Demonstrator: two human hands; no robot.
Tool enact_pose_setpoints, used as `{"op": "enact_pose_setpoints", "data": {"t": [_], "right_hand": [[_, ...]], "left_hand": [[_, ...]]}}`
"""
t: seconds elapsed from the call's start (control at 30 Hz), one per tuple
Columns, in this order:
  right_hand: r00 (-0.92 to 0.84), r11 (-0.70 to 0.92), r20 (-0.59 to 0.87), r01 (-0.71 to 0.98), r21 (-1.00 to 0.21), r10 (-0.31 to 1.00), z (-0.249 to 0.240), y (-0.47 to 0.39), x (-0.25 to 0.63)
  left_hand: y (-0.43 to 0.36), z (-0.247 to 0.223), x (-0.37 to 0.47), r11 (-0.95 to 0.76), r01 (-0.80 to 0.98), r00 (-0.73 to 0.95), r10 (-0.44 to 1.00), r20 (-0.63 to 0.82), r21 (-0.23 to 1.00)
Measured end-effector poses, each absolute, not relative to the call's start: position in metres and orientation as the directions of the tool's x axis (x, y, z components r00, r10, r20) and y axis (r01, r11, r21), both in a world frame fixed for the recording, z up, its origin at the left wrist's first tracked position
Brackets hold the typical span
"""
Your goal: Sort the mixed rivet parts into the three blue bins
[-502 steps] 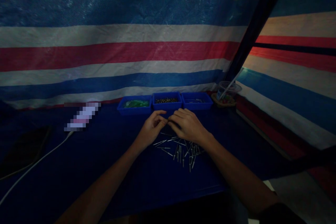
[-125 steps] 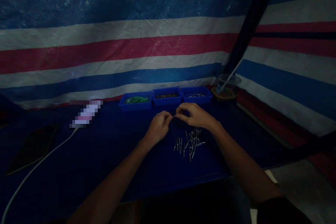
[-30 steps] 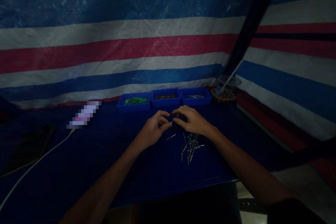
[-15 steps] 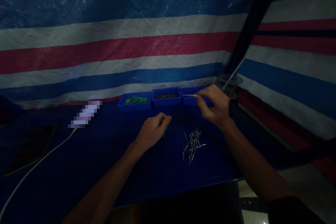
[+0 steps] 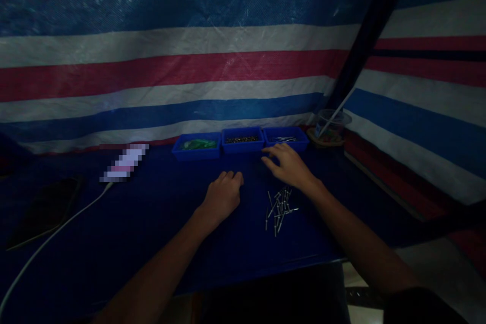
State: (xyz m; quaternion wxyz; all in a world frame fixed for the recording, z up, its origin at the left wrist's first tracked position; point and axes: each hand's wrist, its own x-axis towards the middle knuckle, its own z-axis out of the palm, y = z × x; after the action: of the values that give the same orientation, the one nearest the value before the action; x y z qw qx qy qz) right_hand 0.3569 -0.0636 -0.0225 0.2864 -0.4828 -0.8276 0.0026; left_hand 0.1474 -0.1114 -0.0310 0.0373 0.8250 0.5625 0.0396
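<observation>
My left hand (image 5: 223, 195) rests over the dark blue table, its fingers curled; whatever lies inside them is hidden from this angle. To its right, my right hand (image 5: 287, 164) reaches forward with thumb and fingers apart and nothing visible between them. It is just in front of the right blue tray (image 5: 308, 147), in which thin metal rods (image 5: 286, 138) lie. Nearer to me, below the right hand, is a loose pile of thin metal pins (image 5: 281, 207) with thicker sections along them.
A middle blue tray (image 5: 242, 148) holds small brass-coloured parts; a left blue tray (image 5: 195, 155) holds something green. Behind the right tray stands a clear plastic tub (image 5: 332, 120) with a white stick. A lit phone (image 5: 125, 163), its cable, and a dark device (image 5: 45, 210) lie left.
My right hand has come down and toward me from above the right tray; the thin rod it pinched is gone from its fingers. My left hand's rod no longer shows.
</observation>
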Motion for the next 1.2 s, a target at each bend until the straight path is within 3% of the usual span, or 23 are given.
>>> {"op": "enact_pose_setpoints", "data": {"t": [0.1, 0.23, 0.4, 0.5, 0.57, 0.63, 0.73, 0.83, 0.93, 1.1, 1.2], "right_hand": [[-0.532, 0.645, 0.385, 0.709, -0.285, 0.754, -0.028, -0.073, 0.338], [-0.662, 0.739, 0.329, 0.618, -0.268, 0.673, -0.032, -0.074, 0.332], [-0.687, 0.768, 0.347, 0.594, -0.238, 0.639, -0.021, -0.079, 0.339], [-0.671, 0.787, 0.433, 0.590, -0.179, 0.602, -0.006, -0.085, 0.346], [-0.584, 0.789, 0.596, 0.597, -0.145, 0.551, 0.007, -0.084, 0.355], [-0.383, 0.741, 0.782, 0.656, -0.146, 0.492, 0.017, -0.077, 0.367], [-0.075, 0.529, 0.876, 0.820, -0.217, 0.476, 0.020, -0.054, 0.388], [-0.090, 0.327, 0.702, 0.921, -0.210, 0.706, 0.006, -0.033, 0.403], [-0.211, 0.316, 0.449, 0.933, -0.174, 0.868, -0.012, -0.032, 0.402], [-0.384, 0.516, 0.411, 0.808, -0.283, 0.827, -0.012, -0.066, 0.366], [-0.549, 0.652, 0.370, 0.710, -0.266, 0.749, -0.010, -0.081, 0.346]], "left_hand": [[-0.105, -0.040, 0.146, -0.419, 0.887, 0.412, 0.908, 0.080, 0.194], [-0.098, -0.048, 0.146, -0.492, 0.764, 0.456, 0.869, 0.191, 0.418], [-0.101, -0.048, 0.154, -0.529, 0.633, 0.423, 0.848, 0.320, 0.565], [-0.107, -0.046, 0.160, -0.530, 0.587, 0.364, 0.848, 0.386, 0.611], [-0.112, -0.044, 0.164, -0.545, 0.570, 0.366, 0.839, 0.404, 0.615], [-0.117, -0.044, 0.167, -0.592, 0.561, 0.449, 0.805, 0.388, 0.579], [-0.123, -0.045, 0.171, -0.682, 0.558, 0.622, 0.721, 0.306, 0.474], [-0.123, -0.048, 0.172, -0.706, 0.590, 0.680, 0.696, 0.230, 0.392], [-0.114, -0.051, 0.168, -0.670, 0.638, 0.646, 0.734, 0.211, 0.379], [-0.092, -0.053, 0.152, -0.520, 0.726, 0.447, 0.854, 0.266, 0.450], [-0.085, -0.051, 0.146, -0.442, 0.727, 0.323, 0.896, 0.305, 0.526]]}}
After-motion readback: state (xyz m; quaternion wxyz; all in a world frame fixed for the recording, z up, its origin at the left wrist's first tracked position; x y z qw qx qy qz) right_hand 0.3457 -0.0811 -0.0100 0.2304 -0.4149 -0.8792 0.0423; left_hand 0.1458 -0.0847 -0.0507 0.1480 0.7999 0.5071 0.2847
